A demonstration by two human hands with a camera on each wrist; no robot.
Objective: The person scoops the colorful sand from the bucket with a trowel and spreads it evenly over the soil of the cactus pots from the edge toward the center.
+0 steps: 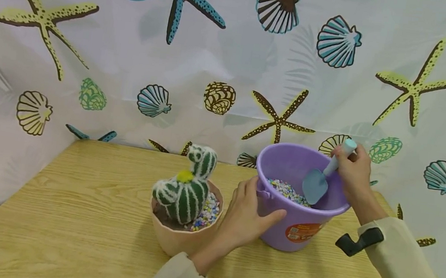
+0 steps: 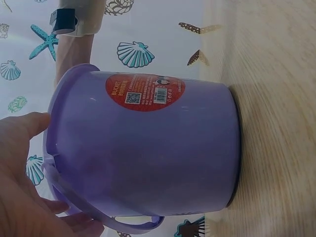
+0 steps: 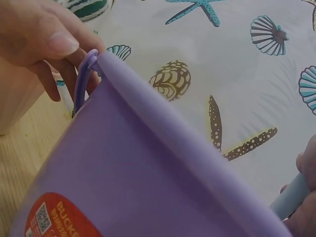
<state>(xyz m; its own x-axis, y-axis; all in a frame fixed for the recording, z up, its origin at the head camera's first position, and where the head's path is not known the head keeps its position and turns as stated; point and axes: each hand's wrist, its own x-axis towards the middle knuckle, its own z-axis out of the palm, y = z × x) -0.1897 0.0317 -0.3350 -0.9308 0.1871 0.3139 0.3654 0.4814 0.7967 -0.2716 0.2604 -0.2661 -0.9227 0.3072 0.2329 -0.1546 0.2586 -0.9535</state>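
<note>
The right hand (image 1: 354, 172) has its fingers curled around the handle of a blue shovel (image 1: 315, 186), and we can see the blade is inside the purple bucket (image 1: 273, 222). The left hand (image 1: 242, 217) is up at the bucket's rim with thumb and fingers spread apart; we can't tell how hard it presses.

Only the head view lets us peek inside, where there's a layer of tiny multicoloured pebbles (image 1: 285, 191). The left wrist view shows us the bucket handle (image 2: 91, 205) hanging at the side, plus the red sticker (image 2: 145, 92) close enough to read "BUCKET". From the right wrist we get the left fingers right by the handle's hinge, but the bucket wall hides the blade.

Shovel-wise, it's slanted, grip end up, blade pointing down. We can't tell if the tip touches the pebbles.

Left of the bucket we've got a peachy pot (image 1: 172, 238) with a fuzzy green cactus (image 1: 189, 199), a yellow flower (image 1: 185, 176) on it, and pebbles filling one side. The left forearm cuts across part of the pot. Everything's on a wooden table (image 1: 76, 195), with a starfish-and-shell cloth (image 1: 237, 53) behind.
</note>
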